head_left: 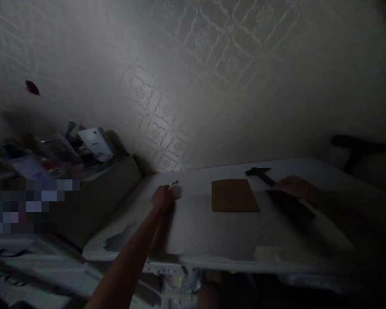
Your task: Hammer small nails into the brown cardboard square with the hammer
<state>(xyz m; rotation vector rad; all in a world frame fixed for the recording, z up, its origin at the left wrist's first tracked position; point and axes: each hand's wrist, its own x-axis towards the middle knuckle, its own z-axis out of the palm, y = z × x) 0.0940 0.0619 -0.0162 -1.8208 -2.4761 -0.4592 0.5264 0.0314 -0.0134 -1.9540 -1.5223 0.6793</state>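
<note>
My right hand (294, 187) is wrapped round the handle of a hammer (260, 172). Its dark head points left over the back of the white tabletop (193, 231), and the dark handle slants down to the right beneath my fingers. Across the table, my left hand (162, 196) is closed near the back edge, its fingertips at a small whitish thing (176, 191) too blurred to name. Tiny dark pieces (175, 183) show just beyond those fingers. Between my hands lies a flat brown square board (234, 195), which neither hand touches.
A patterned wall (212, 98) rises behind the table. On the left, a raised shelf unit (116, 184) carries a white box (95, 140), a clear plastic container (59, 148) and clutter. White drawers (16, 253) stand below it. The hammer's shadow falls on the wall at right.
</note>
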